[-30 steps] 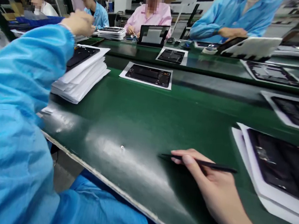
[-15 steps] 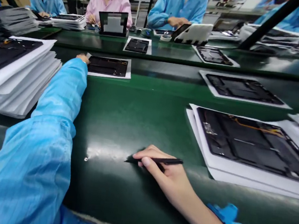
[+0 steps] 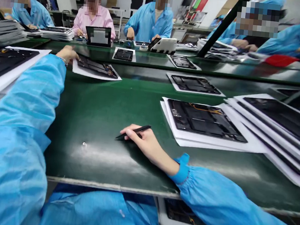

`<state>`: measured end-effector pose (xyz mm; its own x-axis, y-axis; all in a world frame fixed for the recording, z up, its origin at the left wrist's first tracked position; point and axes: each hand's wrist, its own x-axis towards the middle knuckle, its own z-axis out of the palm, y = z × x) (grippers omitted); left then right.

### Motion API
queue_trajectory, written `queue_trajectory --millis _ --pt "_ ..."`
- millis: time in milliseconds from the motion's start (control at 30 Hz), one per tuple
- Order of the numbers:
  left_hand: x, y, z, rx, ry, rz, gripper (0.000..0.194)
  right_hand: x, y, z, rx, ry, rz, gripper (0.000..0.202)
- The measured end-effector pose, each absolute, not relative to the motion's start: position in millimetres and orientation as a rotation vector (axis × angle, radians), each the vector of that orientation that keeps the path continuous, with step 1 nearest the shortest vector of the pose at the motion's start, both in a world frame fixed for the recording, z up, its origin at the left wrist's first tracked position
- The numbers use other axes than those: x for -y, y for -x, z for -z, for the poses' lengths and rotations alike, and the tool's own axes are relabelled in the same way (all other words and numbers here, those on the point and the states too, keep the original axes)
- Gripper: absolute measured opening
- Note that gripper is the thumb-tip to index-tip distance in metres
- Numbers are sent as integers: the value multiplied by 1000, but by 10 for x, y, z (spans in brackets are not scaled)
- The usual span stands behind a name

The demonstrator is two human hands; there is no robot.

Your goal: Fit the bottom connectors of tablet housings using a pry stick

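My left hand point(image 3: 68, 53) reaches far across the green bench and grips the near-left corner of a black tablet housing point(image 3: 97, 67) on a white sheet. That side of the housing and sheet is raised, so both lie tilted. My right hand point(image 3: 139, 138) rests low over the bench with its fingers closed around a slim black pen-shaped tool point(image 3: 144, 128). The tool's pointed tip faces left, close to the bench surface. A tiny shiny piece point(image 3: 83, 144) lies on the bench to the left of that tip.
To the right are a tablet housing on white sheets point(image 3: 205, 120) and a layered stack of housings point(image 3: 281, 115). Another stack point(image 3: 13, 62) stands at left. More housings point(image 3: 195, 84) lie on the belt strip point(image 3: 145, 74). Several co-workers sit opposite. A dark post point(image 3: 223, 25) slants up at right.
My left hand has lifted the left side of the far housing, which lay flat before, and drawn it slightly left. The view has tilted and shifted; my right hand still holds the black tool.
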<state>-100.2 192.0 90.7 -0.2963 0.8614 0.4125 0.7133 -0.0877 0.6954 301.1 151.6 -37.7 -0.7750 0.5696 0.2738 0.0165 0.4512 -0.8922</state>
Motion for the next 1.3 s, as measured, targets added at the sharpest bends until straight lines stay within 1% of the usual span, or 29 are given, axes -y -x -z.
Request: queue_trajectory --millis 100,167,233,300,367,433,500,600,633,667,700,733,800,833,900,1000,1167,1233,1300 --pt "-1644 634 -1041 -1926 -1543 -1351 28 -1478 -3046 290 2144 485 -1260 35" --pt "-1326 286 -996 -1811 -1479 -1371 24 -1360 -3140 210 2108 489 -1201 33" --pt "-912 -144 -820 -1713 -1434 -1392 28 -1160 -3282 138 2037 451 -1117 27" --pt "-460 -620 -552 -1671 -1390 -1399 32 -916 -3435 97 1951 321 -1047 24" --pt "-40 -1075 -264 -1611 -1318 -1296 32 -679 -3545 91 1904 190 -1005 25" --pt "295 -1433 -32 -1482 -1104 -1217 39 -491 -3577 104 1882 109 -982 27" --pt "527 -1641 94 -1251 -908 -1166 51 -376 -3537 116 1875 123 -979 29" --pt "714 -1642 78 -960 -736 -1001 83 -332 -3441 130 1855 297 -1004 30" --pt "749 -1573 37 -913 -728 -904 90 -339 -3422 139 1832 354 -1019 29" --pt "775 -1481 -10 -901 -749 -809 91 -349 -3412 153 1802 401 -1038 27" --pt "794 -1374 -54 -936 -802 -750 84 -361 -3411 170 1774 434 -1061 25" --pt "807 -1263 -90 -1028 -897 -746 71 -370 -3415 189 1748 460 -1080 23" --pt "804 -1057 -118 -1378 -1218 -855 44 -380 -3419 225 1716 517 -1092 23" --pt "783 -975 -107 -1579 -1436 -908 34 -380 -3412 238 1718 544 -1088 24" --pt "694 -862 -45 -1841 -1900 -881 22 -375 -3366 245 1727 565 -1077 27" --pt "461 -793 78 -1808 -2353 -666 19 -360 -3231 226 1684 473 -1110 26" --pt "158 -744 93 -1526 -2482 -409 9 -328 -2993 268 1559 399 -1260 25" --pt "164 -730 45 -1429 -2498 -329 11 -326 -2933 325 1568 432 -1303 25" --pt "224 -733 7 -1412 -2517 -326 20 -332 -2897 379 1629 478 -1282 26"
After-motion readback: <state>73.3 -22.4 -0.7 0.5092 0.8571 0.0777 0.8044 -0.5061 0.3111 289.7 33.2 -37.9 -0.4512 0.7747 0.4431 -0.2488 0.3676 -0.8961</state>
